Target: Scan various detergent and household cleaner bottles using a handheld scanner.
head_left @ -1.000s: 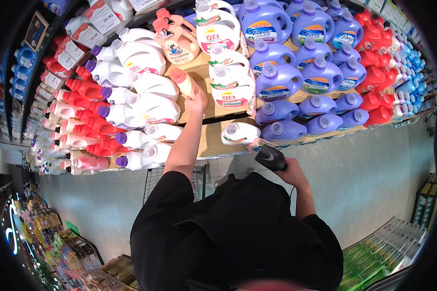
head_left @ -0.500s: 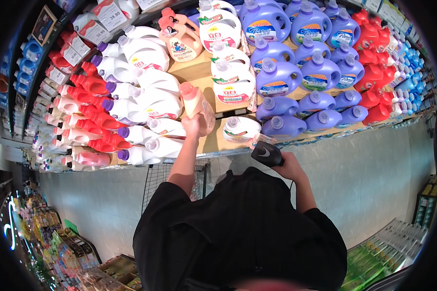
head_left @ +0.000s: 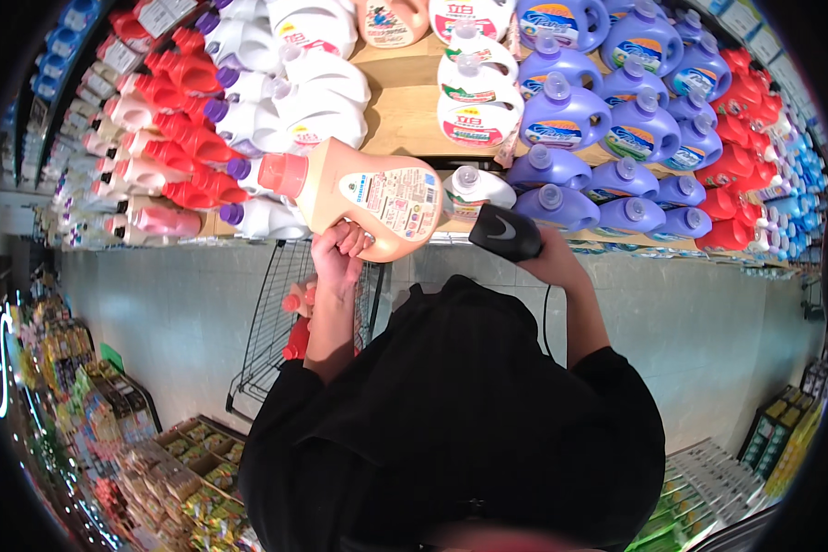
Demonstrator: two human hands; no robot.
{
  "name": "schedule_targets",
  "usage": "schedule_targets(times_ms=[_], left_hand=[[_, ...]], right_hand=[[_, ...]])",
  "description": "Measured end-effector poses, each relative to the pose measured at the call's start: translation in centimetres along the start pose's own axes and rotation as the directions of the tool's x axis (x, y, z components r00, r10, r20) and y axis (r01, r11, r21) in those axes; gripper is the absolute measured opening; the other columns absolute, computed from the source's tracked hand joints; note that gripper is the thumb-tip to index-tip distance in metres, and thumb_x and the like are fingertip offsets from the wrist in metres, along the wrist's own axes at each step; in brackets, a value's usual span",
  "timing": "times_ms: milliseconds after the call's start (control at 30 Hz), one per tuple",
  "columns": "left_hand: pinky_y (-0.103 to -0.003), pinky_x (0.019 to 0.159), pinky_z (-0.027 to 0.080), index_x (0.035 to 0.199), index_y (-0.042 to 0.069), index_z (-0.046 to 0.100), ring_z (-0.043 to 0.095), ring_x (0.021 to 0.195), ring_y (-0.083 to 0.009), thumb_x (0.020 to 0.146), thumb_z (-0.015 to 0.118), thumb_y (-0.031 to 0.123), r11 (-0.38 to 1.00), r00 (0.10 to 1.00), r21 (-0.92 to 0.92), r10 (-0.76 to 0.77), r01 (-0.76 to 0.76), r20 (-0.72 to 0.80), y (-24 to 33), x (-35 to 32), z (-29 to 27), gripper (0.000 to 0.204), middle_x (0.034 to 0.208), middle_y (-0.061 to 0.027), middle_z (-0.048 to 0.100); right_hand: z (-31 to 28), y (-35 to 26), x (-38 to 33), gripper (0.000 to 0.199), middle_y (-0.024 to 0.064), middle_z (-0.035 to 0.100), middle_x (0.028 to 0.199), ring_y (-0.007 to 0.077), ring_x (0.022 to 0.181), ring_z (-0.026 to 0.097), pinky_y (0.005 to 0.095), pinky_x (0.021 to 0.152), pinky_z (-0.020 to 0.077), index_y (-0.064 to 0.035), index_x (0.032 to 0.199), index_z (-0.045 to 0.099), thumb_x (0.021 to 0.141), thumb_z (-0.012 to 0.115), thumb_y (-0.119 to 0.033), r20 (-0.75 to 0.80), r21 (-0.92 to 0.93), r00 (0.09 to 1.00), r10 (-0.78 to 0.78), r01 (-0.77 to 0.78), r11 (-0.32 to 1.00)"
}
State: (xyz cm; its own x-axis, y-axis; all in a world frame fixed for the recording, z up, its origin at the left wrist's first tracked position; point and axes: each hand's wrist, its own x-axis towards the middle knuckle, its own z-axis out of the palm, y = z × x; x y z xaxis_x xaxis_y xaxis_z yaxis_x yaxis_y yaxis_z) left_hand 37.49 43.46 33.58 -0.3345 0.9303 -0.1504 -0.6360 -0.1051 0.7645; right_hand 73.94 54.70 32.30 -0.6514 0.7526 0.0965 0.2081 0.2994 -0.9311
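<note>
My left hand [head_left: 342, 250] grips a peach-coloured detergent bottle [head_left: 370, 195] with a red cap, held on its side with the back label facing me. My right hand [head_left: 547, 260] holds a black handheld scanner [head_left: 506, 234] just right of the bottle, its cable running down along my forearm. Both hands are in front of the store shelf [head_left: 405, 110], at the level of its lower edge.
The shelf carries white jugs [head_left: 294, 97], purple jugs [head_left: 607, 120] and red bottles [head_left: 170, 138]. A black wire shopping cart [head_left: 271, 322] with a few red and peach bottles stands below my left arm. Low racks of small goods [head_left: 147, 451] line the lower left.
My left hand has pulled the peach bottle off the shelf and brought it down and toward me, turning it sideways. The scanner hand has stayed close beside it.
</note>
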Motion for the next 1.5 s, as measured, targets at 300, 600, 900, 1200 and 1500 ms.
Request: schedule_targets(times_ms=[300, 600, 900, 1200, 1500], left_hand=[[-0.031, 0.061, 0.042, 0.087, 0.005, 0.054, 0.034, 0.045, -0.0084, 0.088, 0.052, 0.009, 0.998, 0.999, -0.039, 0.050, -0.050, 0.004, 1.1, -4.3, 0.3, 0.005, 0.053, 0.0057, 0.035], [-0.024, 0.046, 0.029, 0.074, 0.002, 0.058, 0.037, 0.045, -0.0068, 0.085, 0.061, -0.001, 0.986, 0.976, 0.138, 0.114, -0.089, -0.184, 2.2, -9.0, -5.5, 0.011, 0.058, 0.0013, 0.047], [-0.031, 0.066, 0.046, 0.096, 0.003, 0.055, 0.052, 0.070, -0.0153, 0.096, 0.055, 0.006, 0.960, 0.807, -0.192, 0.053, -0.204, -0.588, 2.6, -9.8, -19.2, 0.003, 0.075, -0.0027, 0.053], [-0.040, 0.095, 0.050, 0.110, 0.003, 0.055, 0.059, 0.116, -0.0299, 0.094, 0.051, -0.008, 0.985, 0.683, -0.159, -0.159, 0.063, -0.713, 4.0, -5.4, -28.9, 0.020, 0.118, -0.0134, 0.063], [-0.057, 0.096, 0.056, 0.093, 0.005, 0.051, 0.056, 0.101, -0.0264, 0.076, 0.041, -0.021, 0.945, 0.663, -0.328, -0.251, 0.008, -0.705, -4.9, 0.1, -40.5, 0.032, 0.106, -0.0072, 0.053]], right_hand=[[0.8, -2.6, 5.7, 0.033, 0.0078, 0.074, 0.090, 0.0104, 0.082, 0.063, 0.0322, 0.078, 0.0531, 0.0006, 0.103, 0.070, 0.073, 0.082, -0.007, 0.252, -0.045, 0.966, 0.051, -0.040, 0.998], [6.3, -2.6, 6.4, 0.038, 0.0075, 0.075, 0.096, 0.0122, 0.088, 0.067, 0.0320, 0.085, 0.0521, -0.0032, 0.109, 0.072, 0.075, 0.085, -0.013, 0.322, -0.090, 0.941, 0.107, -0.082, 0.993], [15.5, -3.6, 9.0, 0.035, 0.0103, 0.073, 0.083, 0.0112, 0.081, 0.065, 0.0312, 0.079, 0.0529, -0.0001, 0.106, 0.072, 0.073, 0.080, -0.010, 0.413, -0.088, 0.901, 0.132, -0.105, 0.991], [22.0, -6.3, 8.2, 0.036, 0.0070, 0.072, 0.088, 0.0093, 0.084, 0.061, 0.0300, 0.081, 0.0523, 0.0017, 0.107, 0.070, 0.072, 0.078, -0.003, 0.350, -0.140, 0.883, 0.312, -0.280, 0.950], [26.5, -8.7, 5.8, 0.034, 0.0060, 0.074, 0.099, 0.0075, 0.092, 0.062, 0.0289, 0.085, 0.0517, 0.0003, 0.110, 0.070, 0.077, 0.078, 0.001, 0.267, -0.134, 0.840, 0.473, -0.454, 0.881]])
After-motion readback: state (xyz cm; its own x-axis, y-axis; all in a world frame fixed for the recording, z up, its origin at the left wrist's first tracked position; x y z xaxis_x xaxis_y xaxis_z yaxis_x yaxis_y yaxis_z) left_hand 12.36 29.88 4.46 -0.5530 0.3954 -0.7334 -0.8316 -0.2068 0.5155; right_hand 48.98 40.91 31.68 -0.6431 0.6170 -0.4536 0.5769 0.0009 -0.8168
